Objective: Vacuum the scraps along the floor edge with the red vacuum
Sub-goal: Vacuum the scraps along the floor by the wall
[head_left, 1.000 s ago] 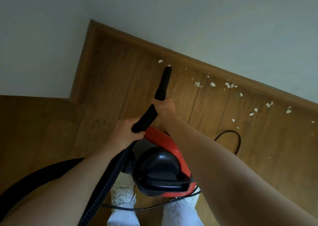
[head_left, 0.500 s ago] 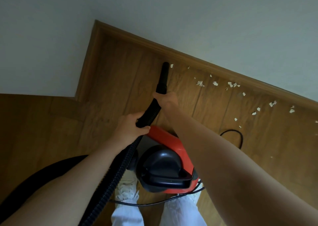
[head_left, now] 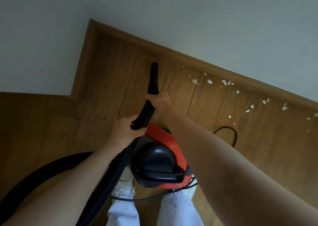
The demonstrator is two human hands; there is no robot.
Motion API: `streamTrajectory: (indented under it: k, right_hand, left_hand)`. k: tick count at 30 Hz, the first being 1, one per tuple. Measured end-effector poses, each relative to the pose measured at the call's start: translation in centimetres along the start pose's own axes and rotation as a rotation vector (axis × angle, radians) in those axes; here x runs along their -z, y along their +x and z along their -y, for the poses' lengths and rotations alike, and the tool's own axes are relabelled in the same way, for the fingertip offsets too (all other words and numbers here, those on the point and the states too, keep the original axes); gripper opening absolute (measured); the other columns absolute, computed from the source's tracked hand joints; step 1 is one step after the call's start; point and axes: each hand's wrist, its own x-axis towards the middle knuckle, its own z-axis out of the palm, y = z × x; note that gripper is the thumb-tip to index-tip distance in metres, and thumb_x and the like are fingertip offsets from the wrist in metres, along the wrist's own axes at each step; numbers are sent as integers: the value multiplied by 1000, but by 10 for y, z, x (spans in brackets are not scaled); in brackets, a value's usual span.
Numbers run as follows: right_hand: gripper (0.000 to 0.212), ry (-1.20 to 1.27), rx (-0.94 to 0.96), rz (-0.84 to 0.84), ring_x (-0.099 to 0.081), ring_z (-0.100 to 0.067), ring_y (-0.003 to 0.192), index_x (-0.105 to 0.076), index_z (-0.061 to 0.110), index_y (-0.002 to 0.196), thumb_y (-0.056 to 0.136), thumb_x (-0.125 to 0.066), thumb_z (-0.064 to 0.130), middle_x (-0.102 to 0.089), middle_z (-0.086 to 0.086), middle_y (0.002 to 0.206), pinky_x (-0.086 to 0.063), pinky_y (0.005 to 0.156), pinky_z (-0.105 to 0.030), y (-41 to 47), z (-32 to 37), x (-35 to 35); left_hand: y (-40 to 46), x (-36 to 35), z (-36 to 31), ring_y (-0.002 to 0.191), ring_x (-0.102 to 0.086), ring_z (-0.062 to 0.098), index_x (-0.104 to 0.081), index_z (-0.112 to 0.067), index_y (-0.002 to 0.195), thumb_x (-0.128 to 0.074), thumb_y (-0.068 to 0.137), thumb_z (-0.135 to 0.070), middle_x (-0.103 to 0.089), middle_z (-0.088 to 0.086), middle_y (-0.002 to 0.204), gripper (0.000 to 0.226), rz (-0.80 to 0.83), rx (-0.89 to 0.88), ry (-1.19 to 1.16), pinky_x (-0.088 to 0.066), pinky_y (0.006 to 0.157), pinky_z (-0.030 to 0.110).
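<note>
The red vacuum (head_left: 161,138) with its black top stands on the wood floor just ahead of my feet. Its black nozzle (head_left: 153,77) points at the floor close to the wooden baseboard (head_left: 206,63). My right hand (head_left: 160,100) grips the nozzle's lower end, and my left hand (head_left: 124,131) grips the ribbed black hose (head_left: 110,179) just behind it. Several pale paper scraps (head_left: 227,83) lie scattered along the baseboard to the right of the nozzle tip. No scraps show right at the tip.
The hose loops away to the lower left. A black power cord (head_left: 230,131) curls on the floor right of the vacuum and passes over my white shoes (head_left: 123,186). A wall corner (head_left: 80,71) juts in at the left.
The nozzle tip has swept left along the baseboard. The scraps that lay by the tip a second ago are gone from the floor. Both hands kept their hold.
</note>
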Motion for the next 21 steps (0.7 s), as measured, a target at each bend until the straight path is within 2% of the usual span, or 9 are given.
streamTrajectory:
  k: [5,8,11,13,15,18,21]
  right_hand:
    - [48,65,14,53,-64,-22,90,-56,9,120,79,-70,30,-63,-8,102,-59,79,-40,-2,-9,1]
    - [46,141,-4,16,-64,-22,89,-57,9,118,79,-72,26,-63,-6,96,-58,79,-40,5,-22,27]
    - [38,152,2,-10,-63,-20,85,-61,9,112,79,-73,23,-64,-6,95,-56,63,-31,14,-38,65]
    - [40,141,-8,-26,-62,-19,84,-60,8,115,80,-72,22,-63,-6,97,-50,58,-26,17,-49,91]
    - [42,149,-36,-55,-61,-21,87,-58,5,119,82,-71,19,-62,-7,100,-51,66,-28,20,-64,116]
    - [44,164,-72,-101,-60,-23,90,-55,5,124,84,-69,16,-60,-9,103,-52,78,-30,15,-88,153]
    - [43,185,-91,-141,-61,-26,92,-55,7,123,84,-69,17,-60,-9,101,-54,87,-35,8,-114,187]
  left_hand:
    - [-9,-13,-4,81,-64,6,-63,-30,114,-75,81,-16,-68,-8,93,38,-49,11,-63,-48,63,10]
    - [-5,-43,-14,86,-66,8,-66,-29,113,-76,79,-15,-70,-7,95,38,-60,-30,-90,-49,70,10]
    - [0,-78,-31,90,-64,5,-64,-30,116,-75,79,-13,-68,-12,99,42,-44,-67,-100,-46,73,6]
    - [2,-100,-41,94,-63,5,-63,-27,122,-75,79,-14,-67,-13,102,47,-18,-78,-86,-46,77,9]
    - [1,-125,-50,96,-64,7,-65,-25,122,-75,78,-15,-69,-8,106,46,1,-89,-46,-49,81,16]
    - [-5,-161,-61,93,-67,11,-68,-25,116,-74,76,-19,-73,-3,100,41,19,-92,10,-54,85,30]
    - [-15,-197,-71,89,-68,13,-66,-28,118,-73,75,-20,-73,-1,96,45,31,-100,42,-55,81,31]
